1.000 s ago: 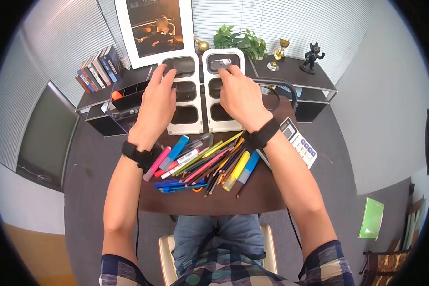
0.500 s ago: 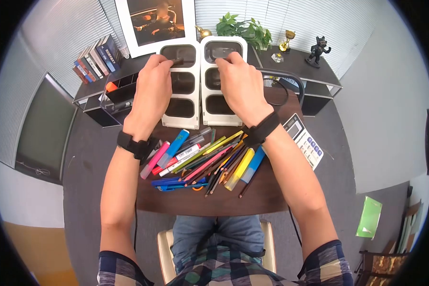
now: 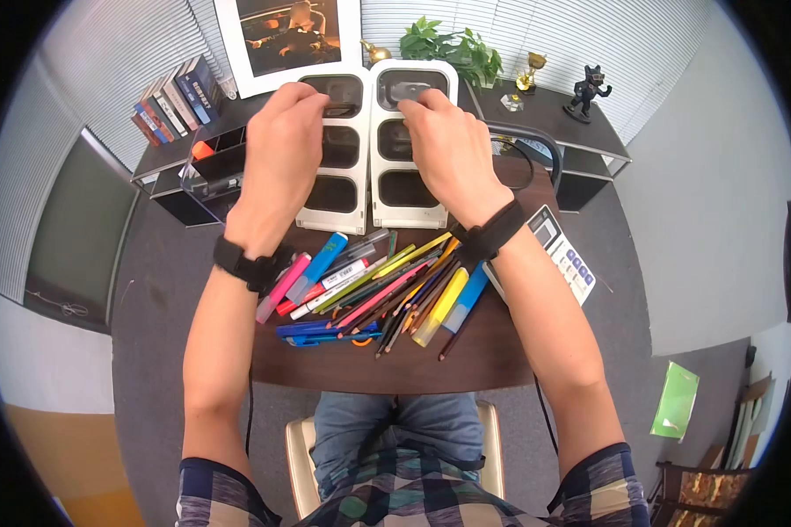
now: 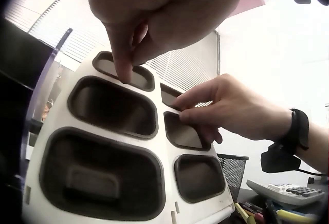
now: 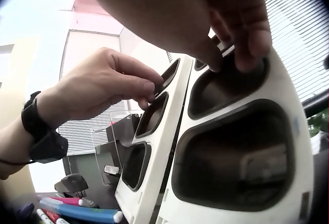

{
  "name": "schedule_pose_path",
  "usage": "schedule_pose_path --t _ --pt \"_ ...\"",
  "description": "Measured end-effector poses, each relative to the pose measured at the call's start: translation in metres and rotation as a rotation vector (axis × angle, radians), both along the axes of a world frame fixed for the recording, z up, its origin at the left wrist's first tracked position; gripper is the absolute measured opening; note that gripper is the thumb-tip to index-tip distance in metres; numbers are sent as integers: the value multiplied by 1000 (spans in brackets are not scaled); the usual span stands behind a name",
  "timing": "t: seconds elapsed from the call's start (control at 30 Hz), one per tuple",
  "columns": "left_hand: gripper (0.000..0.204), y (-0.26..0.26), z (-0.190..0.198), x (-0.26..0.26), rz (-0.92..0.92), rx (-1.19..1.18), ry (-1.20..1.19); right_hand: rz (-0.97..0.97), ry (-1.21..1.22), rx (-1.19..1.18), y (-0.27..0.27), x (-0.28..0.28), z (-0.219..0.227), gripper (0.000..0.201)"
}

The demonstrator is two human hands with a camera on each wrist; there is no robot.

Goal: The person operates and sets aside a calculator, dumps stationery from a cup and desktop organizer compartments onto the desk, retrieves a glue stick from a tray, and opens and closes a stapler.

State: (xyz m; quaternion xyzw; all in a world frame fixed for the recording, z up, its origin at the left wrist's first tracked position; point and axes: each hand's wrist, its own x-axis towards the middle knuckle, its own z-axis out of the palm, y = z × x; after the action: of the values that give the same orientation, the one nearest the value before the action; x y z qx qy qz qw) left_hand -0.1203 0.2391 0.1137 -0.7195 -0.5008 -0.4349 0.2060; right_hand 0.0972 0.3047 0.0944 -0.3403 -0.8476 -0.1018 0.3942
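Two white three-compartment organizers with dark openings stand side by side on the brown desk, the left organizer (image 3: 335, 221) almost against the right organizer (image 3: 409, 217). My left hand (image 3: 283, 149), fingers curled, pinches the bar between the top and middle openings of the left one; in the left wrist view its fingertips (image 4: 124, 72) hook over that bar. On the other organizer my right hand (image 3: 453, 154) grips the matching bar, thumb and fingers bent into the openings, as the right wrist view shows.
Pencils, markers and highlighters lie heaped (image 3: 382, 294) in front of the organizers. A calculator (image 3: 567, 263) lies to the right. Beside the left hand is a black desk caddy (image 3: 224, 162). Behind stand books (image 3: 174, 101), a framed picture (image 3: 290, 39), a plant (image 3: 453, 53) and a trophy (image 3: 530, 72).
My left fingers, straighter a second ago, have curled onto the bar, and the right fingers have bent in further. The head view has shifted, and the organizers appear higher and closer together.
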Motion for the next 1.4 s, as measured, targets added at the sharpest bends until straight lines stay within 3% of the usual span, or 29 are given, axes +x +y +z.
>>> schedule_pose_path --t 0.07,0.1,0.27,0.3,0.33,0.5,0.6,0.77,0.9,1.03,1.13,1.3,1.37,1.4 --pt "17 -17 10 3 40 66 -46 18 8 3 -1 0 1 9" --pt "19 -29 19 4 93 180 74 14 7 1 -1 0 0 9" --pt "17 -117 36 14 153 165 -222 35 58 -35 -5 3 -2 11" --pt "17 -136 32 16 161 89 -271 48 76 -57 -8 4 -2 15" --pt "18 -154 27 18 171 12 -319 11 45 -205 -14 6 3 32" --pt "16 -196 -37 36 123 -283 -482 112 165 -170 -82 32 25 30" --pt "17 -199 -70 44 79 -325 -581 169 277 -261 -131 53 21 22" --pt "21 -196 -90 38 77 -275 -305 40 296 -502 -191 89 -18 13" --pt "20 -201 -80 29 95 -267 -223 -65 388 -647 -215 105 -66 11" --pt "16 -210 -55 -6 209 -291 -350 -140 550 -746 -220 111 -97 10" --pt "20 -201 -36 -53 306 -192 -296 -161 543 -691 -224 108 -100 10" --pt "30 -154 2 -98 315 -269 -346 -153 535 -692 -222 109 -101 11" --pt "32 -128 5 -112 246 -148 -69 -161 526 -705 -223 108 -98 11" --pt "32 -117 5 -118 251 -152 -75 -173 523 -718 -223 107 -98 11"
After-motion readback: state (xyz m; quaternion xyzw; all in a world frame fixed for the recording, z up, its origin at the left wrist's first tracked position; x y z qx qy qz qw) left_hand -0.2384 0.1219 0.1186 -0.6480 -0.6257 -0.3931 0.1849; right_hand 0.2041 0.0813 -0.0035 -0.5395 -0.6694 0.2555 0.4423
